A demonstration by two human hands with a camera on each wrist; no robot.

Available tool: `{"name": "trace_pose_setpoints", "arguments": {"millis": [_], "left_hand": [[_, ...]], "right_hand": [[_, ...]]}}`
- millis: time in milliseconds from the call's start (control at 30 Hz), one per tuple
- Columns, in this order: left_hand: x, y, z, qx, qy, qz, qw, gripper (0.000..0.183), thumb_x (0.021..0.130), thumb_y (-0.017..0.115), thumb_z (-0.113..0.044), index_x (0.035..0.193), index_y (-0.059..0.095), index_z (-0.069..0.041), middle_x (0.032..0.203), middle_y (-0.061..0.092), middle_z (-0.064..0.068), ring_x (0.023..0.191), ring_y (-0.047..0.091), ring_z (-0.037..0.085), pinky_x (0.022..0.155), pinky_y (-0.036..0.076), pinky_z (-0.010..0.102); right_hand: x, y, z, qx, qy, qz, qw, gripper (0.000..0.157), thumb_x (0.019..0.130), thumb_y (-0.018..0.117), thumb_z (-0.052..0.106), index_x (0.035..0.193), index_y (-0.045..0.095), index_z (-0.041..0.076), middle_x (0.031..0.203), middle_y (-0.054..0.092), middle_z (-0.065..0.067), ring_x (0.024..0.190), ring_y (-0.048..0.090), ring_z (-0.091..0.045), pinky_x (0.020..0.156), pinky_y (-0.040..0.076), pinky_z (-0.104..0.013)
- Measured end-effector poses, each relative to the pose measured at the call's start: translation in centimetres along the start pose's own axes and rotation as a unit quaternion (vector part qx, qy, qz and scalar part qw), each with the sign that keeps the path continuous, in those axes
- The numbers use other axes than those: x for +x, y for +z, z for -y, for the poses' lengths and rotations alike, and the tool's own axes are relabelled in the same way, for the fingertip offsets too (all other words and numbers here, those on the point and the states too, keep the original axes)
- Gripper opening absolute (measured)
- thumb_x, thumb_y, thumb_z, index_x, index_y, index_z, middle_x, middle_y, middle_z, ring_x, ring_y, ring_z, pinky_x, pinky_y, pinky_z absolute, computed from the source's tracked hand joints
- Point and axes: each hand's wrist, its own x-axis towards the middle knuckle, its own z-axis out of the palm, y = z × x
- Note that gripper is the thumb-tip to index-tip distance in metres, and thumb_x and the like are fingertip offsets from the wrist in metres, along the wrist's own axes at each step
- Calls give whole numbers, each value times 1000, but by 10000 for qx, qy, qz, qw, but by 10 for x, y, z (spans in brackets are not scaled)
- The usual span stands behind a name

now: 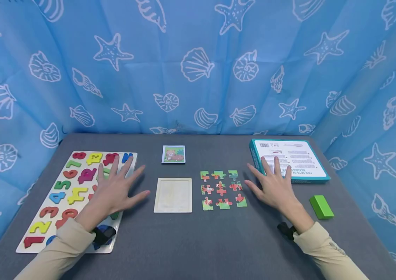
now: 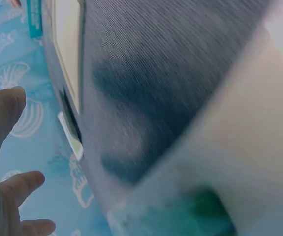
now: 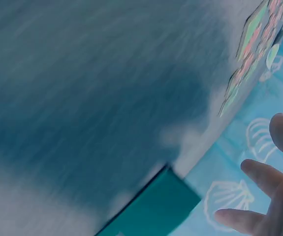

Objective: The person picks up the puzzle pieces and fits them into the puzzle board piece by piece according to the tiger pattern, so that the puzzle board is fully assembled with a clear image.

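Observation:
My left hand (image 1: pixel 113 192) hovers with spread fingers over the right side of a white number board (image 1: pixel 52 202) filled with colourful raised numerals. Spread just as wide, my right hand (image 1: pixel 275 189) is beside the jigsaw pieces (image 1: pixel 220 190), its fingertips overlapping the near edge of a teal-edged box (image 1: pixel 303 155) in the head view. Neither hand holds anything. The pieces lie apart in rows, showing red and green picture parts. Left of them is a pale square wooden tray (image 1: pixel 173 195). In the right wrist view the teal box (image 3: pixel 156 206) shows below the fingers.
A small picture card (image 1: pixel 173 154) with an animal on it lies behind the wooden tray. To the right of my right wrist sits a green block (image 1: pixel 321 207). A blue curtain (image 1: pixel 198 97) with shell and starfish prints hangs along the back and sides of the grey table (image 1: pixel 198 249).

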Motion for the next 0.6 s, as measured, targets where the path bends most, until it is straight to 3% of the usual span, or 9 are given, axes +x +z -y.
{"name": "trace_pose_setpoints", "arguments": {"millis": [167, 300, 500, 600], "left_hand": [[3, 3, -10, -191, 267, 40, 9995, 86, 89, 56, -74, 158, 39, -26, 168, 28, 21, 153, 20, 56, 111, 11, 86], [4, 5, -17, -637, 477, 165, 9967, 88, 87, 64, -69, 159, 37, -25, 167, 31, 21, 150, 29, 54, 112, 18, 84], [8, 11, -20, -1401, 751, 674, 9850, 98, 84, 74, -62, 162, 31, -21, 165, 31, 24, 148, 34, 52, 109, 37, 75], [11, 14, -21, -1626, 767, 908, 9795, 101, 82, 76, -63, 162, 29, -22, 164, 32, 24, 147, 34, 51, 108, 40, 72]], "right_hand": [[10, 6, 19, 92, -179, 11, 9998, 58, 100, 60, 48, 149, 54, 20, 160, 40, -27, 150, 23, -59, 109, 22, -85], [21, 10, 35, 352, -354, 108, 9987, 56, 100, 60, 49, 148, 55, 20, 159, 42, -25, 149, 29, -56, 110, 28, -81], [39, 14, 61, 715, -608, 236, 9953, 57, 100, 58, 52, 146, 58, 18, 154, 49, -24, 143, 43, -50, 105, 42, -73], [47, 17, 70, 747, -693, 265, 9944, 56, 100, 59, 51, 144, 60, 17, 147, 56, -22, 133, 53, -46, 96, 50, -65]]}}
